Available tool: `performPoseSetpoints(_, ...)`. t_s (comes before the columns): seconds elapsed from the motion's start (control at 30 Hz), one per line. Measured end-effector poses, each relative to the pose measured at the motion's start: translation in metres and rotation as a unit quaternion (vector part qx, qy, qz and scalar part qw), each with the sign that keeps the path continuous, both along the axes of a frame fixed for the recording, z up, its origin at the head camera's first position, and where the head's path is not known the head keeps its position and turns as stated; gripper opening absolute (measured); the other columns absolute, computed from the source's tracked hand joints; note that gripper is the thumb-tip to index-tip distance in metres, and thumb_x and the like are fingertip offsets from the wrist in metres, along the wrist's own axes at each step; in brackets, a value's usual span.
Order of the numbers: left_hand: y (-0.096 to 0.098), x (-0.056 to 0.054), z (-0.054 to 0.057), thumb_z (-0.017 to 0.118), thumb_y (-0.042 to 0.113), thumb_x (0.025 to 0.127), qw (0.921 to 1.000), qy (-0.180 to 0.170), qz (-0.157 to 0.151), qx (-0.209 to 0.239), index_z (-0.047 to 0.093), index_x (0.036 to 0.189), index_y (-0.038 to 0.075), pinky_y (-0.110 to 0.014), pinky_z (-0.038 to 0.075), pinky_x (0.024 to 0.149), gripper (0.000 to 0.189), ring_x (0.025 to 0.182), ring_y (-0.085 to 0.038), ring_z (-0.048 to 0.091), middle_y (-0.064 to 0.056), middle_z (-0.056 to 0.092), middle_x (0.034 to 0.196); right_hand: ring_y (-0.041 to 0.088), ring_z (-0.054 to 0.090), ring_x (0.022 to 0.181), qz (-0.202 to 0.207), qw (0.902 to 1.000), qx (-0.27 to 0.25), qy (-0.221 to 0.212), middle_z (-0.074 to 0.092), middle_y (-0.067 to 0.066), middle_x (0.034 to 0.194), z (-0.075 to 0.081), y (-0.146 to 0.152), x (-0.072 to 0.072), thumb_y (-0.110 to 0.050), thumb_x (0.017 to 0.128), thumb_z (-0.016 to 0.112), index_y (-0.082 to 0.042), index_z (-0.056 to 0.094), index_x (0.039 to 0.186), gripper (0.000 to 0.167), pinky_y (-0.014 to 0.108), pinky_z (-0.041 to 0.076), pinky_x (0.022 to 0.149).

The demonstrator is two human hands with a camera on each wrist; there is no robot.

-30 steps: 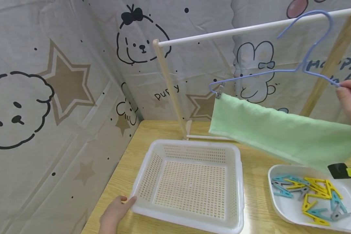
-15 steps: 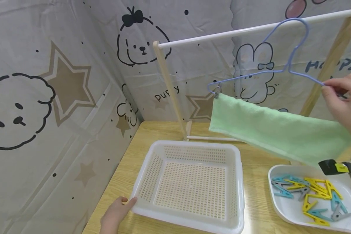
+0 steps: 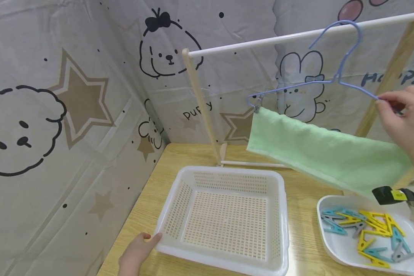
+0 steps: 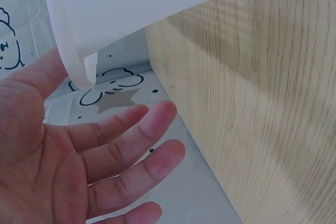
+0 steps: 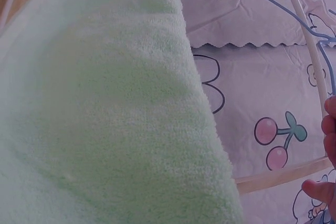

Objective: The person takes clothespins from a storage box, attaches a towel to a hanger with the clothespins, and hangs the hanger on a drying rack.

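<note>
My right hand pinches the right arm of a blue wire hanger between thumb and fingers. From the hanger a folded light green towel hangs, held at its left corner by a small metal clip. The towel's right part passes behind my right wrist, and in the right wrist view its cloth fills much of the picture. The hanger's hook overlaps the white rod of a rack. At lower left, my left hand has its thumb at the rim of a white basket, fingers spread below it.
A white tray of yellow, blue and grey clothespins stands right of the basket. The rack's wooden post rises behind the basket. Printed cloth covers the left and back sides of the wooden table.
My right hand has moved left with the hanger and towel, bringing the hook from further right to overlap the rod nearer its middle. The left hand and basket stay put.
</note>
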State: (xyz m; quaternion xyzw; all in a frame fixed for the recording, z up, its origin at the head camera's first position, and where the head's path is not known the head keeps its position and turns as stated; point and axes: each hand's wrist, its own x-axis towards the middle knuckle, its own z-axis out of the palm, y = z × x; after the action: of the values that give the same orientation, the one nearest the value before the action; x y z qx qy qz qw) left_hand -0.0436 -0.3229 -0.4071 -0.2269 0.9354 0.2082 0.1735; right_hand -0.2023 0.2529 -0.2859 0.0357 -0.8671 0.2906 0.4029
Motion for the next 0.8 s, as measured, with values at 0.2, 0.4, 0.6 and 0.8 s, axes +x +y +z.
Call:
performPoseSetpoints(0.2, 0.001, 0.000, 0.002, 0.043, 0.070, 0.076, 1.0000, -0.006, 0.004, 0.003, 0.051, 0.113, -0.008, -0.057, 0.040, 0.070, 0.087, 0.097, -0.047, 0.050, -0.030, 0.052, 0.111, 0.011, 0.040, 0.079, -0.015, 0.9999, 0.001, -0.005, 0.050, 0.017, 0.089, -0.006, 0.005, -0.010, -0.021, 0.091, 0.049, 0.007, 0.063, 0.099, 0.032, 0.007, 0.026, 0.066)
performPoseSetpoints(0.4, 0.002, 0.000, 0.002, 0.042, 0.071, 0.076, 1.0000, -0.006, 0.005, 0.003, 0.050, 0.113, -0.008, -0.057, 0.040, 0.070, 0.088, 0.097, -0.047, 0.050, -0.030, 0.052, 0.112, 0.015, 0.041, 0.082, -0.042, 0.9984, -0.016, -0.035, 0.051, 0.016, 0.094, -0.001, 0.000, -0.012, -0.022, 0.091, 0.048, 0.005, 0.063, 0.102, 0.032, 0.008, 0.029, 0.069)
performPoseSetpoints(0.6, 0.002, 0.001, 0.002, 0.042, 0.070, 0.077, 0.9999, -0.007, 0.006, 0.005, 0.050, 0.115, -0.008, -0.059, 0.039, 0.070, 0.087, 0.097, -0.048, 0.050, -0.030, 0.053, 0.111, 0.008, 0.041, 0.078, -0.041, 0.9979, -0.023, -0.045, 0.052, 0.013, 0.094, -0.010, 0.010, -0.023, -0.027, 0.090, 0.049, 0.000, 0.065, 0.102, 0.033, 0.007, 0.028, 0.063)
performPoseSetpoints(0.8, 0.002, 0.001, 0.002, 0.041, 0.071, 0.077, 0.9999, -0.008, 0.005, 0.007, 0.050, 0.115, -0.008, -0.061, 0.038, 0.070, 0.087, 0.097, -0.048, 0.050, -0.029, 0.053, 0.110, 0.003, 0.038, 0.076, -0.043, 0.9970, -0.030, -0.057, 0.051, 0.015, 0.094, 0.005, -0.007, -0.010, -0.022, 0.091, 0.049, 0.004, 0.063, 0.102, 0.032, 0.008, 0.027, 0.062)
